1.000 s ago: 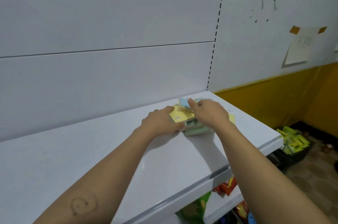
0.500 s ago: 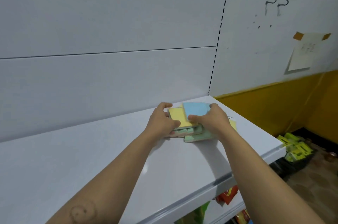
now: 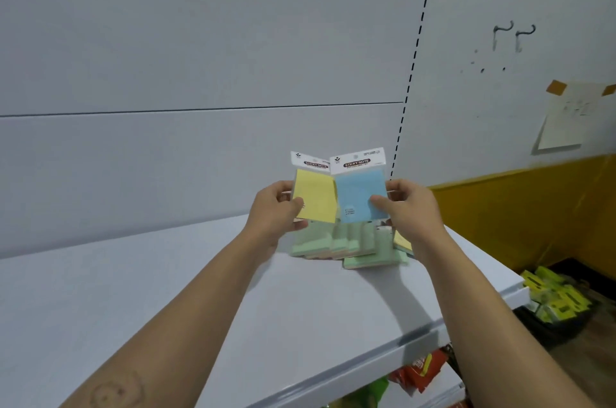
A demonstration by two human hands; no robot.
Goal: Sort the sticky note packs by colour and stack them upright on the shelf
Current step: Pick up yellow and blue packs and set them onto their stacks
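Both packs held up carry a white header card printed "STICKY NOTE" in a dark oval; the smaller print on the cards and the round sticker on the blue one are too fine to read. The left hand (image 3: 276, 207) pinches the yellow pack (image 3: 316, 195) by its left edge, thumb on the front. The right hand (image 3: 406, 207) pinches the blue pack (image 3: 360, 194) by its right edge in the same way. The two packs stand upright in the air side by side, their inner edges overlapping slightly, just above the pile of green packs (image 3: 353, 244).

That pile lies flat on the shelf (image 3: 200, 307), near the back panel and toward the shelf's right end, with another yellow pack (image 3: 401, 241) peeking out beside the right wrist. To the left of the pile the shelf top stretches broad and white; its front lip runs diagonally — a grey strip along the edge. A slotted upright (image 3: 413, 67) marks the back corner.

On the wall to the right, a taped paper (image 3: 563, 120) bears faint marks that cannot be read, with two hooks (image 3: 513, 35) above it. Snack bags (image 3: 420, 367) show under the shelf, and a crate of yellow-green items (image 3: 556, 301) sits on the floor.
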